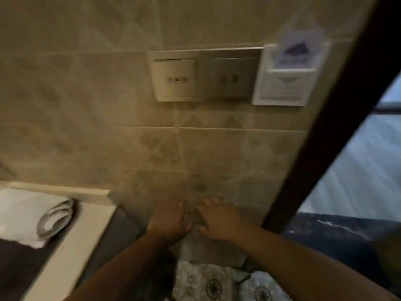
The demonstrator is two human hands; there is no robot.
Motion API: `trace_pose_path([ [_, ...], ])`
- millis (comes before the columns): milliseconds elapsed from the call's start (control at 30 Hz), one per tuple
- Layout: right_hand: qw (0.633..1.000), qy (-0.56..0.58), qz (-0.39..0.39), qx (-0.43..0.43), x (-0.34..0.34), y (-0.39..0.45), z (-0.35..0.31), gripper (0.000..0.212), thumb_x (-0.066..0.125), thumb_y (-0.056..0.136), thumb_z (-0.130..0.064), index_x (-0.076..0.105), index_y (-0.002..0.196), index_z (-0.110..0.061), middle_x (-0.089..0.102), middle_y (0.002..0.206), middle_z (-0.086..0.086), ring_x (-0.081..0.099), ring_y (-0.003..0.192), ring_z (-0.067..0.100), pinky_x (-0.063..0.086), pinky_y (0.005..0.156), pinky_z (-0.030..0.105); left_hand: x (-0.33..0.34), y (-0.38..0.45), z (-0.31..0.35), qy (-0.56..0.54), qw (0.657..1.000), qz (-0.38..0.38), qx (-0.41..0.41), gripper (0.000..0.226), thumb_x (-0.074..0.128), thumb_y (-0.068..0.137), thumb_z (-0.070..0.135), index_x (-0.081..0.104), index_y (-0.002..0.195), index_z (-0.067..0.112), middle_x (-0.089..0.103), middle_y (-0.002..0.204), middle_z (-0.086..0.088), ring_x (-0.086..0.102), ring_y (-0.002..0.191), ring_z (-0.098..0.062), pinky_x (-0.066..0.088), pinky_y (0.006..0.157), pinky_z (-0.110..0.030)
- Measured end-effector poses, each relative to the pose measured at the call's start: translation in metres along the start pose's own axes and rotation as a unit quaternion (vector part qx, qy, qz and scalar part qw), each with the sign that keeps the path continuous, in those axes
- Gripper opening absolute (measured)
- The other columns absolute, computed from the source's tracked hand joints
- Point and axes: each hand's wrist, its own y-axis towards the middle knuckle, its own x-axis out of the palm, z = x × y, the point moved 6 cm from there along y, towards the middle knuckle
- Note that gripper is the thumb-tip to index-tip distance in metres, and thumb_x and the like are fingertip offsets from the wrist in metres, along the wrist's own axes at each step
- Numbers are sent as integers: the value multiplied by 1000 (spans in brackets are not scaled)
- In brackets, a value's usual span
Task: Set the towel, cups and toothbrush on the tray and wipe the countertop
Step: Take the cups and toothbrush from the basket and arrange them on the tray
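Frame blurred throughout; fine detail is not readable.

Both hands are seen low in the centre, held side by side against a beige tiled wall (108, 88). The left hand (168, 222) is seen palm-down with the fingers extended toward the wall; nothing is gripped. The right hand (219, 220) is spread open, fingers splayed, also empty. The two hands are just beside each other, and whether they touch cannot be told. Both forearms are bare and enter from the bottom edge.

The towel (32, 216), white and folded or rolled, is seen at the far left, lying on a dark surface, possibly the tray, beside the pale edge of the bench (71, 246). It is well apart from both hands.

On the wall above the hands, a metallic switch plate (204, 76) is mounted, with a white card holder (286, 81) just beside it on the right. A dark door frame (338, 127) runs diagonally down the right side. Patterned floor tiles (217, 283) are visible below the arms.
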Motion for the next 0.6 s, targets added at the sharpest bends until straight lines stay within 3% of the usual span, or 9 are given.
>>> trace_pose_path([
  [133, 991, 2, 21, 130, -3, -120, 100, 59, 46, 88, -57, 44, 134, -20, 50, 132, 10, 49, 117, 32, 39, 94, 46, 18, 20, 156, -16, 987, -27, 157, 49, 58, 86, 49, 57, 122, 16, 64, 117, -9, 61, 104, -29, 46, 85, -37],
  [233, 969, 22, 46, 240, -7, -207, 162, 56, 48, 83, -59, 49, 127, -24, 56, 126, 6, 53, 113, 28, 43, 93, 45, 25, 26, 269, -18, 960, -46, 276, 54, 58, 84, 51, 53, 127, 20, 60, 122, -5, 56, 111, -24, 42, 91, -37],
  [367, 920, 19, 79, 383, -4, -321, 227, 58, 54, 84, -56, 46, 132, -24, 53, 134, 4, 51, 119, 27, 41, 96, 45, 35, 22, 395, -22, 916, -48, 398, 52, 53, 84, 57, 48, 126, 25, 59, 122, 0, 56, 111, -22, 46, 92, -37],
  [600, 822, -18, 101, 561, -16, -471, 291, 64, 55, 82, -56, 45, 135, -22, 53, 133, 5, 49, 120, 27, 42, 96, 44, 57, 6, 566, -40, 822, -55, 566, 68, 47, 88, 59, 45, 139, 14, 58, 129, -8, 56, 115, -29, 48, 92, -42],
])
